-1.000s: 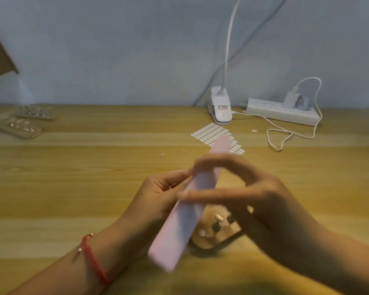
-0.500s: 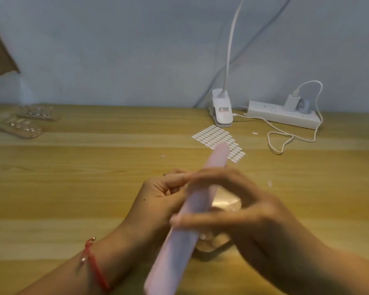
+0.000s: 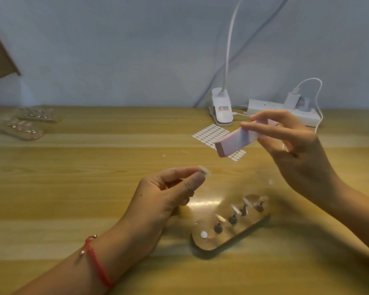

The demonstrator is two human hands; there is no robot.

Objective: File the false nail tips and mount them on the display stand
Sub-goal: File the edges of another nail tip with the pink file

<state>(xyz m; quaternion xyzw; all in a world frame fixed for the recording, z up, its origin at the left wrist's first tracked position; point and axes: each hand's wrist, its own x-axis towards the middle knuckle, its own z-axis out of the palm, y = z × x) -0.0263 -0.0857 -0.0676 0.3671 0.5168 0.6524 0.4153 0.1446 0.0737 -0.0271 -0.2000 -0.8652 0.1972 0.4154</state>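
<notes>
My left hand (image 3: 168, 192) pinches a small clear nail tip (image 3: 203, 170) between thumb and forefinger, above the wooden table. My right hand (image 3: 294, 150) holds a pink nail file block (image 3: 235, 142) up in the air to the right, its free end pointing left and down. Below and between the hands lies the clear display stand (image 3: 211, 241), with several small dark pegs and clear nail tips (image 3: 246, 202) on them. A white sticky dot (image 3: 203, 234) sits on its near end.
A sheet of white adhesive tabs (image 3: 209, 134) lies behind the file. At the back stand a white clip lamp (image 3: 222, 111) and a power strip (image 3: 264, 105) with a plugged cable. Clear nail tip packs (image 3: 24, 128) lie at the far left.
The hands have separated. My right hand lifted the file up and to the right, off the nail tip. My left hand still pinches the tip, and the stand is now uncovered.
</notes>
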